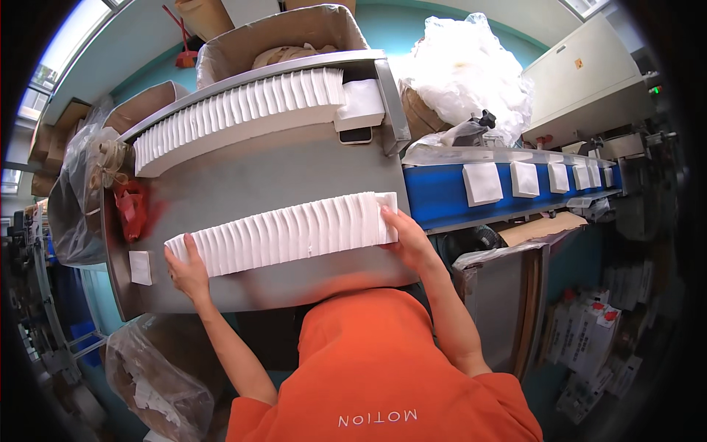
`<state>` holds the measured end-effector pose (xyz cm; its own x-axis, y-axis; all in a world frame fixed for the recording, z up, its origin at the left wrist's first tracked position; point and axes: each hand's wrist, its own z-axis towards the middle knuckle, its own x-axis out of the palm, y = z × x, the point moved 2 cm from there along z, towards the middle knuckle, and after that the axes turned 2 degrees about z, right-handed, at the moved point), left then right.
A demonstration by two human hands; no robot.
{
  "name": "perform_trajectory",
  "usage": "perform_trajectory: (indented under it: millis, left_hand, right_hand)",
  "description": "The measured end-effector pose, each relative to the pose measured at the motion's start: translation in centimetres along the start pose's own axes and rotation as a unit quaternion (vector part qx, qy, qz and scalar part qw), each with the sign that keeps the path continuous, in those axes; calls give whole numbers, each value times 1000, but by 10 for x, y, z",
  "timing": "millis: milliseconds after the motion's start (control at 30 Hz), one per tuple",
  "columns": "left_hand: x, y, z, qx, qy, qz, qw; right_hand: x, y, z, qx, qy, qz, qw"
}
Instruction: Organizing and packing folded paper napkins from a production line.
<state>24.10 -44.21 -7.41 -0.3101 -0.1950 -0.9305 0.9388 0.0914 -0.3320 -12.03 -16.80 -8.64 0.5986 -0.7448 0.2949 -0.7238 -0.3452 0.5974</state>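
1. Head view: a long row of white, folded, paper-like pieces [287, 234] extends across the near side of the grey metal counter [272, 173]. Whether its full underside touches the counter cannot be determined.
2. Left hand [188, 275]: fingers are partly open and curled about the row's left end, thumb on the near face.
3. Right hand [411, 241]: fingers are partly open and bear on the right end; the thumb's exact placement cannot be determined. The row is held between both hands.
4. A second, curved row of white paper-like pieces [239, 110] stands along the counter's raised far edge.
5. Caution: no hand supports the row's middle. Reduced end pressure during lifting would likely cause sagging or separation.
6. Caution: excessive or uneven squeezing may buckle the row or eject pieces.
7. Caution: a leftward sweep may displace the small white square pack [141, 267] near the left hand.
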Motion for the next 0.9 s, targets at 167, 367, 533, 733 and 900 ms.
perform_trajectory:
  millis: [167, 367, 533, 733, 900]
  left_hand:
    - [2, 0, 2, 9, -8, -7, 1000]
    - [-2, -4, -2, -1, 2, -14, 1000]
    - [-3, 0, -6, -8, -7, -14, 1000]
    - [-3, -1, -8, 8, 8, -20, 1000]
    - [-7, -12, -10, 8, 11, -14, 1000]
  right_hand:
    - [3, 44, 3, -27, 127, -308, 943]
    - [24, 83, 52, -325, -51, -398, 857]
    - [43, 60, 43, -386, -120, -286, 869]
    - [37, 8, -1, -145, 18, -294, 945]
    - [8, -11, -1, -104, -1, -71, 992]
